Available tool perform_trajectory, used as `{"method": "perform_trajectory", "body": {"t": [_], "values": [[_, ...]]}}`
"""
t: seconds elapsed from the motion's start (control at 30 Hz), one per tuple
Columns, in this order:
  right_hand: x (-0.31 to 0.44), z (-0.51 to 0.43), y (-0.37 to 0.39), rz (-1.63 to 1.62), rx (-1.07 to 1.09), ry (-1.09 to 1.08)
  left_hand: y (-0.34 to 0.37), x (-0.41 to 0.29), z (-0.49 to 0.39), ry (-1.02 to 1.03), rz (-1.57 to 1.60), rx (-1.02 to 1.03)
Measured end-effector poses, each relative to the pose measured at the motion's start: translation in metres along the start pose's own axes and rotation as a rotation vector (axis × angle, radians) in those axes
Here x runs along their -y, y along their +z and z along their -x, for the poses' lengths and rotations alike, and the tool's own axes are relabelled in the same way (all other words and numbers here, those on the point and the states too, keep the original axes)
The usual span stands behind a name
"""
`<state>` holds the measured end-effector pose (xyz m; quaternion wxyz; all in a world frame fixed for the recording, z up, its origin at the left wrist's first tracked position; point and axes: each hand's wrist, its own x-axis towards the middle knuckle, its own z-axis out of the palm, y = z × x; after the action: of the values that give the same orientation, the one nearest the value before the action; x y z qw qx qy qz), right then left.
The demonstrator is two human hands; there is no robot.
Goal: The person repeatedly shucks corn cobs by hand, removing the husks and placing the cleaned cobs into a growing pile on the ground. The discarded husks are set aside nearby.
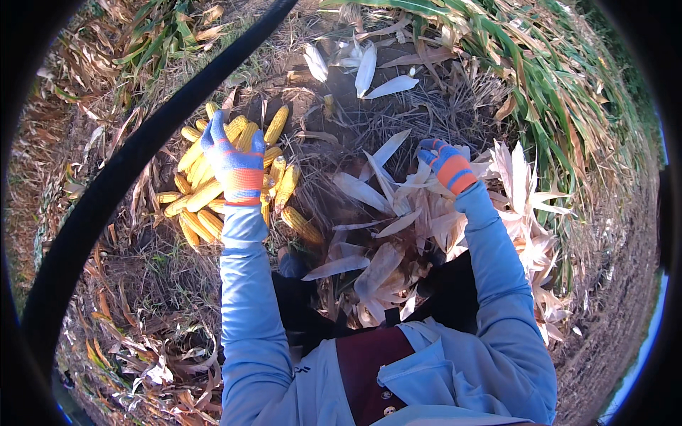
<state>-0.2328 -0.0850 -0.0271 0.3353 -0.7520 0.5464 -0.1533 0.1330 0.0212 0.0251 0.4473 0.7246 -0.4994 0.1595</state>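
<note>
My left hand (234,162), in a blue and orange knit glove, is over a heap of husked yellow corn ears (205,194). Its thumb and fingers are spread, and no ear is plainly gripped between them. My right hand (445,164) wears a matching glove and has its fingers curled, beside a pile of pale dry corn husks (421,213). Whether those fingers pinch a husk is hidden from above. One ear (301,224) lies at the near right edge of the heap, and another ear (276,125) points away at its far side.
Loose husks (366,69) lie on the soil farther ahead. Cut corn stalks with green leaves (533,80) are piled at the far right. Dry stalks and leaves (85,106) cover the left side. A dark curved strap or cable (144,136) crosses the view close to the camera.
</note>
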Motion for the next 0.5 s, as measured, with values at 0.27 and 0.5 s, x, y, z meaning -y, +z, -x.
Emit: {"method": "perform_trajectory", "body": {"t": [0.27, 0.5], "values": [[-0.025, -0.006, 0.012, 0.067, 0.102, -0.022, 0.009, -0.007, 0.008, -0.031, 0.096, 0.062], [-0.013, 0.009, 0.118, 0.657, 0.628, -0.378, 0.021, -0.020, 0.009, 0.005, 0.177, 0.116]]}}
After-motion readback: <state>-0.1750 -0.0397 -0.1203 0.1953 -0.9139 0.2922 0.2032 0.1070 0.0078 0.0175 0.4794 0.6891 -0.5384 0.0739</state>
